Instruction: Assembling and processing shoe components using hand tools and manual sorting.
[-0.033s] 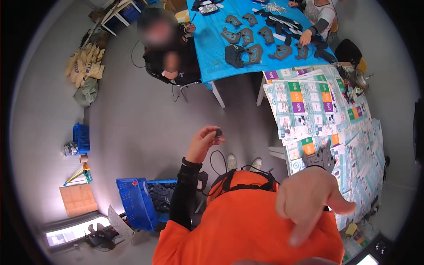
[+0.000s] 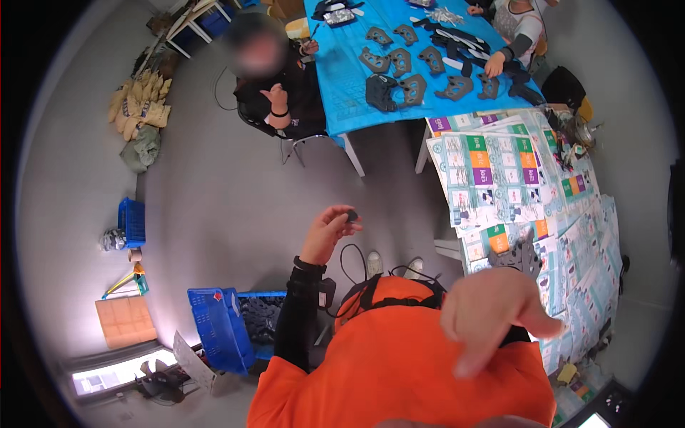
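My left hand (image 2: 330, 232) is out in front of my body, above the floor, pinching a small dark piece (image 2: 352, 215) between thumb and fingers. Close to the camera, my right hand (image 2: 492, 314) is raised over the right side of my orange top. Its index finger and thumb stretch out, the other fingers look bent, and I see nothing held in it. Beyond that hand, a dark grey moulded part (image 2: 519, 255) lies on the paper-covered table (image 2: 485, 185), partly hidden by the hand.
Several grey moulded parts (image 2: 432, 60) and black straps lie on the blue-covered table (image 2: 342, 93). A seated person (image 2: 285, 93) is at its left, another (image 2: 514, 36) at its far right. A blue crate (image 2: 217, 328) and a bin of dark parts (image 2: 262, 317) are by my left arm.
My right hand has shifted slightly to the left. My left hand stays in place with the small dark piece.
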`<state>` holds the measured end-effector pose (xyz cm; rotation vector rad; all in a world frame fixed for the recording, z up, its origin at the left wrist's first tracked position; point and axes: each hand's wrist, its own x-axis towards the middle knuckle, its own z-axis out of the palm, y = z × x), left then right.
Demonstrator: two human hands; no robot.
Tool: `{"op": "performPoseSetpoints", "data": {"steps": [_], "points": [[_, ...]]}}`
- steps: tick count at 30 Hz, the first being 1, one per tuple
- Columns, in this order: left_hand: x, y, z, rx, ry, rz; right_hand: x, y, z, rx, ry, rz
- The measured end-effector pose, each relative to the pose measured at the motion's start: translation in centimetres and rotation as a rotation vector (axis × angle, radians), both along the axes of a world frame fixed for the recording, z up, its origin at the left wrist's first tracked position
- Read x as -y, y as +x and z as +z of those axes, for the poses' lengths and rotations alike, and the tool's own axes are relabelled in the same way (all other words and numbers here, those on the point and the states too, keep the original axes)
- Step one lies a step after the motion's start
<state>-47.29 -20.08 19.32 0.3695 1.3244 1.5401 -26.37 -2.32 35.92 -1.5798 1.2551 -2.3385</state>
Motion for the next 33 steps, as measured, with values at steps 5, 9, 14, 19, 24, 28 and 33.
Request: {"op": "performPoseSetpoints", "data": {"steps": [5, 9, 14, 19, 24, 28, 33], "points": [[1.9, -0.7, -0.3, 0.078, -0.024, 0.2, 0.7, -1.1, -1.4, 0.793, 0.525, -0.735], [1.7, -0.7, 0.1, 0.062, 0.021, 0.142, 2.3, -5.9, -8.6, 0.854, 0.692, -1.105], [0.9, 0.6, 1.1, -0.127, -0.002, -0.007, 3.5, -8.8, -16.1, 0.831, 0.538, -1.163], [1.4, 1.4, 0.7, -0.549, -0.038, 0.125, 3.4, -8.9, -15.3, 1.135, 0.395, -0.912], [4.6, -0.8, 0.2, -1.326, -0.381, 0.246, 3.1, -9.6, -16.4, 1.172, 0.368, -0.916], [9.1, -5.1, 4.0, -1.537, -0.649, 0.713, 2.5, -9.0, -16.0, 1.184, 0.339, -0.916], [6.4, -4.2, 3.5, -1.612, -0.543, 0.676, 2.6, -11.7, -16.4, 1.24, 0.262, -0.829]]}}
